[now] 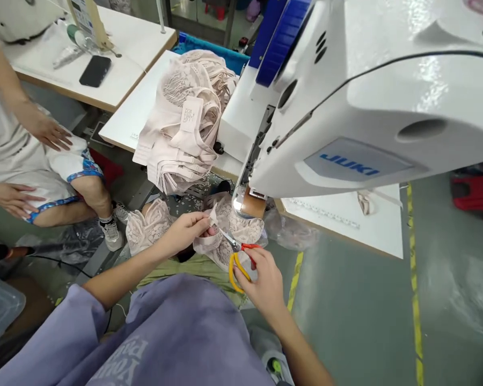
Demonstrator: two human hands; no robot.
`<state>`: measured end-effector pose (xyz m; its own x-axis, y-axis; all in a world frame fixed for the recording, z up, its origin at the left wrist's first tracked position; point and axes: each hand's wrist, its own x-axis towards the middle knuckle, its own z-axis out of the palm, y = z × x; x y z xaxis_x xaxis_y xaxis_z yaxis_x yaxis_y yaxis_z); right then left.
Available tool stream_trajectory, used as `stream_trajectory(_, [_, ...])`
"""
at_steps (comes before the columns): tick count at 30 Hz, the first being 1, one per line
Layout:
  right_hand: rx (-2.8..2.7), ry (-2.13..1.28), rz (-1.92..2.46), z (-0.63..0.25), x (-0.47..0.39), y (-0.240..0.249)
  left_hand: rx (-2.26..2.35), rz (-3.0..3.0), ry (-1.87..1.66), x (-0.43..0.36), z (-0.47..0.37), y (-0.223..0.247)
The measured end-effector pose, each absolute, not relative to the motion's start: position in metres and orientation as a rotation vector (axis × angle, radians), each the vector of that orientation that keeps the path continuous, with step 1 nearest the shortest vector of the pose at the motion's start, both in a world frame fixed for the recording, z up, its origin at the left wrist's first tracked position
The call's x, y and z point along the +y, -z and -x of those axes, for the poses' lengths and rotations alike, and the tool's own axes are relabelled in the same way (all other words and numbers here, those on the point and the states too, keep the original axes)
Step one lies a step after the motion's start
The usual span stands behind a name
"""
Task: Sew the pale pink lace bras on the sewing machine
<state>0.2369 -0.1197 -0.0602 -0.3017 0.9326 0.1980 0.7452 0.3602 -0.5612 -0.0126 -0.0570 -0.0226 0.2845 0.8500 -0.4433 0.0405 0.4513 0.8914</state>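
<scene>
My left hand pinches a small edge of a beige lace bra below the sewing machine's arm. My right hand has its fingers in the handles of scissors, one yellow and one red. The blades point up and left, their tips close to the fabric by my left fingertips. Another lace cup hangs to the left of my left hand, over my lap. A pile of beige bras with a white label lies on the white table beyond.
A white JUKI sewing machine fills the upper right, its metal arm end just above my hands. A seated person's hands rest on their legs at left. A phone lies on another table.
</scene>
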Motion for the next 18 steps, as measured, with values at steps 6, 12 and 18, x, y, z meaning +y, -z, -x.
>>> stream_trajectory(6, [-2.17,-0.63,1.386,-0.218,-0.096,0.058,1.192,-1.138,-0.57,-0.057,0.011,0.019])
stream_trajectory(12, [-2.049,-0.863,1.397,-0.229,-0.102,0.065,1.202,-1.104,-0.66,-0.055,0.012,0.024])
stream_trajectory(18, [-1.91,-0.894,1.345,-0.236,-0.116,0.07,1.2,-1.278,-0.678,-0.051,0.017,0.02])
